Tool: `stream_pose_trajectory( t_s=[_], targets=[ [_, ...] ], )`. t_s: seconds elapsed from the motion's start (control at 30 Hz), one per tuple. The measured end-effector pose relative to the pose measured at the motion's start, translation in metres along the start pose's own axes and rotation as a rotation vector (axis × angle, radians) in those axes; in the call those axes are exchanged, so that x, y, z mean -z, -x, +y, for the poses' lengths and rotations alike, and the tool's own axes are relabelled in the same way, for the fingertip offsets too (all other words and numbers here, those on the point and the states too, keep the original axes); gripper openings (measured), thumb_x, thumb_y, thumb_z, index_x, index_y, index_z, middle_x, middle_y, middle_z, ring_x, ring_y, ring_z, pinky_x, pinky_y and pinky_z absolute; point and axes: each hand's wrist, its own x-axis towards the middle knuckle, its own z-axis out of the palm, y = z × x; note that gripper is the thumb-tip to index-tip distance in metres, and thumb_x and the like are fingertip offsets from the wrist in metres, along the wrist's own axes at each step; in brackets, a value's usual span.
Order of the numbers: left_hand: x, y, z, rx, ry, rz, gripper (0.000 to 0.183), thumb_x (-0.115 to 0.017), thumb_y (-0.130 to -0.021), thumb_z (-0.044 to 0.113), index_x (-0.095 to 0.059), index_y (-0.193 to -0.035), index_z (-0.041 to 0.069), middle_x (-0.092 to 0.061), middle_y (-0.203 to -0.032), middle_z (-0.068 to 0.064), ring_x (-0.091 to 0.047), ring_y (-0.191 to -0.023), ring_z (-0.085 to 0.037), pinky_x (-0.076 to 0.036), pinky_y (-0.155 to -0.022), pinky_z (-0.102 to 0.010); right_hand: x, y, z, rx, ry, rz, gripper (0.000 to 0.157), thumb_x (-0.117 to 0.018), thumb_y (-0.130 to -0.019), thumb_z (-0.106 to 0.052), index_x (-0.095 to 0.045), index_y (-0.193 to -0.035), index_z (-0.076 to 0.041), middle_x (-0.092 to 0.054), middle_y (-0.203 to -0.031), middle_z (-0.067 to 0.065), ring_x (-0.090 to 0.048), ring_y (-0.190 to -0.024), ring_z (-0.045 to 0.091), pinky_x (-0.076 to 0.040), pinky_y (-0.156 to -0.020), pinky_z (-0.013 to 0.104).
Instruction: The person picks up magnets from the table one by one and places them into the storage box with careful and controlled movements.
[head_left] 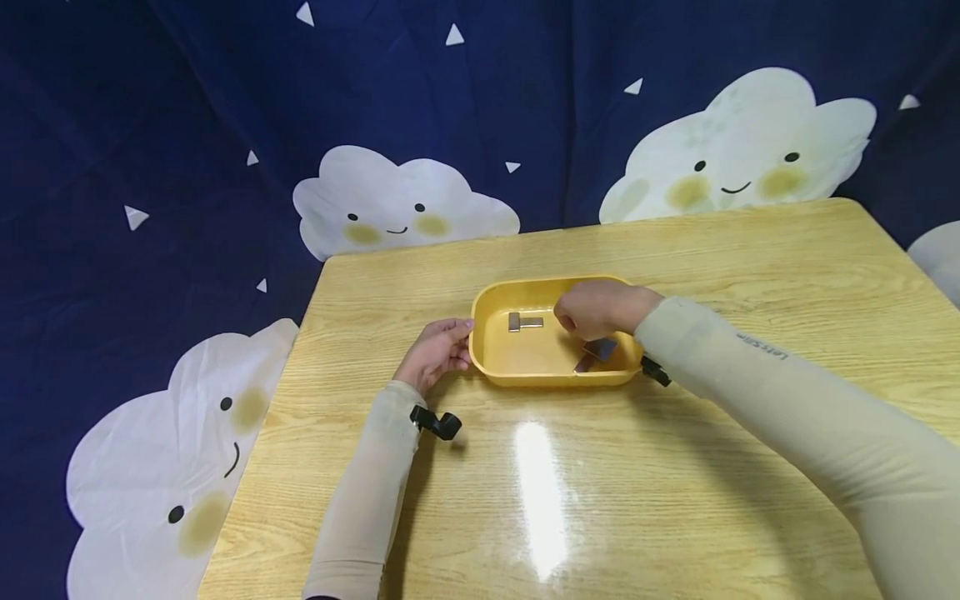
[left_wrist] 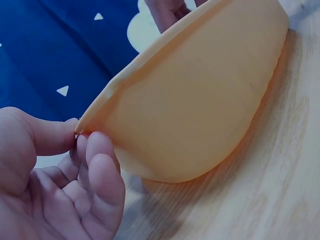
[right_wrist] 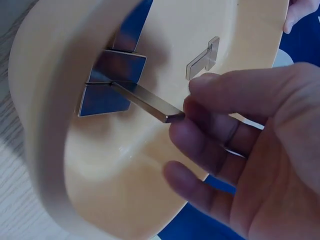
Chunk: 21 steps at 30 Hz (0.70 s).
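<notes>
A yellow plastic basin (head_left: pixel 525 380) stands on the table, tilted in the wrist views. My left hand (head_left: pixel 441 348) pinches its left rim between thumb and fingers. Inside the basin's right part, my right hand (right_wrist: pixel 240 115) has its thumb and fingers curled at the free end of a slim shiny metal bar (right_wrist: pixel 145 102). The bar's other end meets a cluster of mirror-like rectangular metal plates (right_wrist: pixel 117 70) against the basin. Apart from these, two joined small metal bars (head_left: pixel 526 322) lie in a T shape on the basin floor to the left.
The basin sits near the middle of a wooden table (head_left: pixel 675 483). A dark blue curtain (head_left: pixel 555 108) with smiling clouds hangs behind and to the left. Black camera mounts (head_left: pixel 437 422) are strapped at both wrists.
</notes>
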Motion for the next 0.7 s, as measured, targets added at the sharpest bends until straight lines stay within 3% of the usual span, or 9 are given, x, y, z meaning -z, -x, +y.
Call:
stream_pose_trajectory(
  t_s=[0.27,0.7],
  targets=[
    [0.0002,0.0017,0.0017,0.007,0.007,0.002,0.027,-0.055,-0.103,0.026,-0.059,-0.112,0.000,-0.058,-0.076,0.000,-0.055,-0.056,-0.009,-0.050,-0.050,-0.019,-0.0009,0.0010,0.0029,-0.002,-0.007,-0.009,0.024,-0.056,-0.083,0.013,-0.067,-0.085,-0.008,-0.065,-0.086,0.004,-0.057,-0.081,0.020,-0.052,-0.077,0.035],
    [0.0008,0.0001,0.0006,0.000,0.012,-0.012,0.025,-0.054,-0.103,0.025,-0.059,-0.110,0.001,-0.058,-0.075,0.001,-0.055,-0.056,-0.009,-0.050,-0.050,-0.019,-0.0043,0.0019,0.0096,0.027,-0.006,0.011,0.028,-0.050,-0.079,0.016,-0.066,-0.081,-0.008,-0.062,-0.080,0.002,-0.055,-0.077,0.019,-0.050,-0.072,0.032]
  ],
)
